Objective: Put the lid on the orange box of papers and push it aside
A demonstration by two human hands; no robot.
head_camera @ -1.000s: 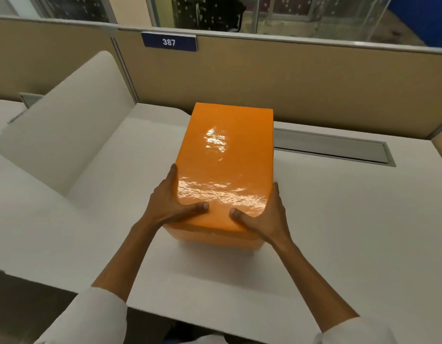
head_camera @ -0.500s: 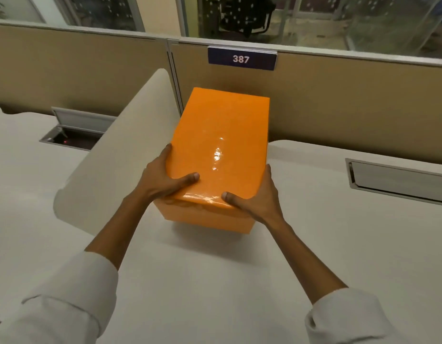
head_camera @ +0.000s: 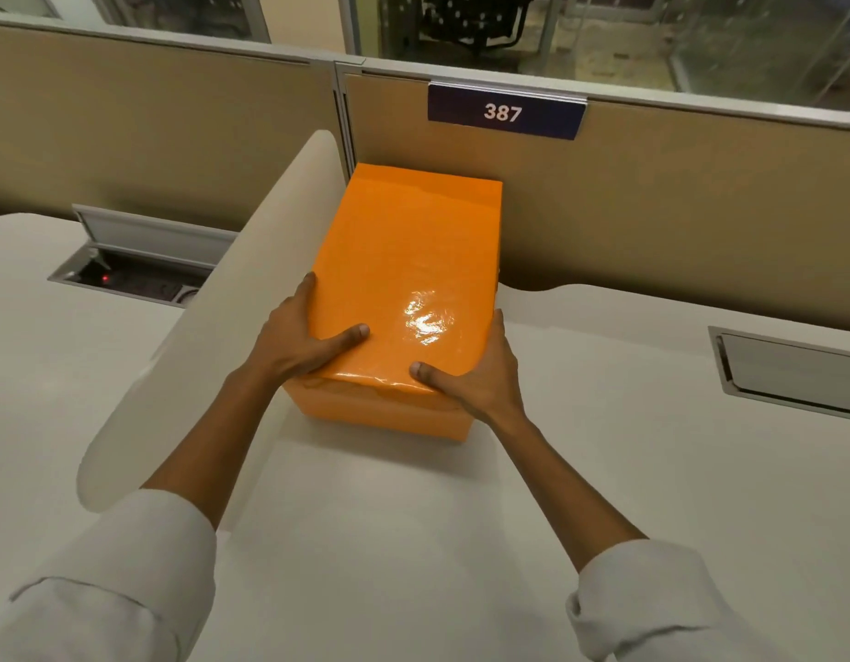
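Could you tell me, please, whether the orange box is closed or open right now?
Closed: the glossy lid covers the whole top of the orange box, with both hands gripping its near corners.

Wore a white long-sleeved shirt, both sleeves rolled up below the elbows into thick, creased cuffs. Forearms, left hand and right hand left bare.

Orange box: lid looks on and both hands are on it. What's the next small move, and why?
Probably a short last push, then let go. The lid already covers the orange box, and the left hand and right hand grip its near corners. Its far end sits close to the partition, beside the white divider, so little room seems left.
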